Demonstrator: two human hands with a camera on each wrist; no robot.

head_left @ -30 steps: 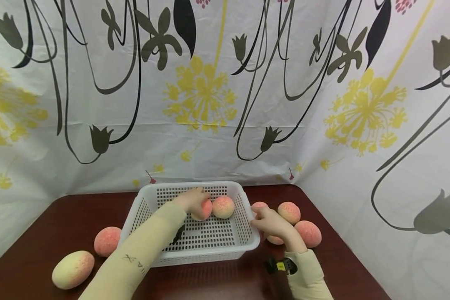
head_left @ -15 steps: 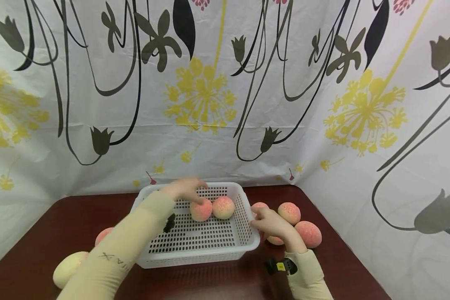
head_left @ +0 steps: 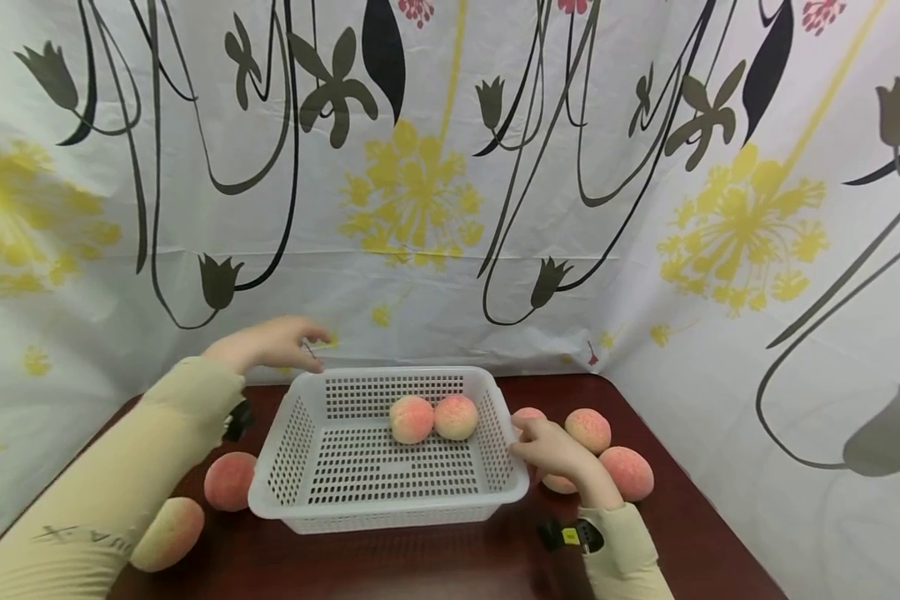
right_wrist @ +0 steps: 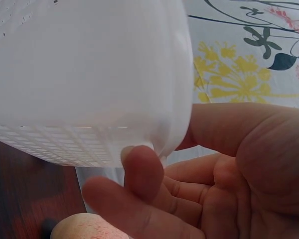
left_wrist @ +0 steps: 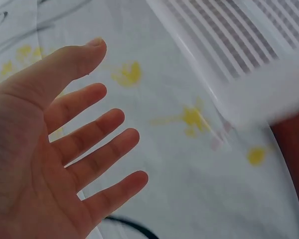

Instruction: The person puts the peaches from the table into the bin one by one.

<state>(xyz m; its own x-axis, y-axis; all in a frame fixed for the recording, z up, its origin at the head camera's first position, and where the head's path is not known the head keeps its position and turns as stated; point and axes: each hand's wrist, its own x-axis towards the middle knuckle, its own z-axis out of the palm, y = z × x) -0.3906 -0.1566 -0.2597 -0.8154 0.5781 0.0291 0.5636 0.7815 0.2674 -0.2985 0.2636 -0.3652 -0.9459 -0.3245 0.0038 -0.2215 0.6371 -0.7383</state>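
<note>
A white perforated plastic basket stands in the middle of the table. Two pink-and-cream peaches, one left and one right, lie side by side in its back right part. My left hand is raised near the basket's back left corner. In the left wrist view its fingers are spread, with nothing in the palm. My right hand holds the basket's right rim. In the right wrist view the thumb lies on one side of the basket wall and fingertips touch the outside.
Right of the basket several more peaches sit on the table, among them a rear one and a redder one. To its left lie a red peach and a pale one, near my left sleeve. A flower-patterned curtain hangs behind.
My left hand has let go of the left peach in the basket, lifted, and moved left out over the back corner. The right hand keeps its hold on the rim.
</note>
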